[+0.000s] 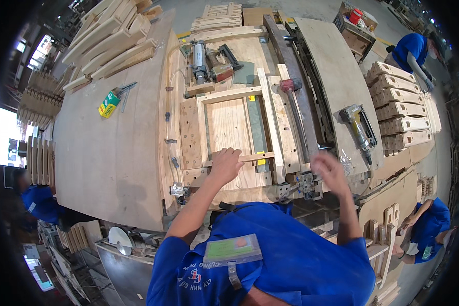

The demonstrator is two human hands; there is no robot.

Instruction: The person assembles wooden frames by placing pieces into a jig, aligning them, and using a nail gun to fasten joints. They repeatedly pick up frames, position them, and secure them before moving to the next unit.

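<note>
My left hand (226, 164) is closed over a short wooden rail (255, 157) at the near end of a rectangular wooden frame (232, 94). The frame lies in a wooden jig (190, 122) on the bench. A longer wooden strip (271, 122) runs along the frame's right side. My right hand (329, 171) hovers beside a metal clamp fitting (307, 184) at the jig's near right corner. Its fingers are smeared by motion, and I cannot make out anything in them. A red-headed mallet (290, 85) lies right of the strip, its handle pointing toward me.
A nail gun (359, 130) lies on the right board. An air cylinder (199, 61) and another nail gun (223, 69) sit behind the frame. On the left board are a green-yellow box (108, 104) and curved wooden parts (112, 43). Co-workers (410, 53) stand around.
</note>
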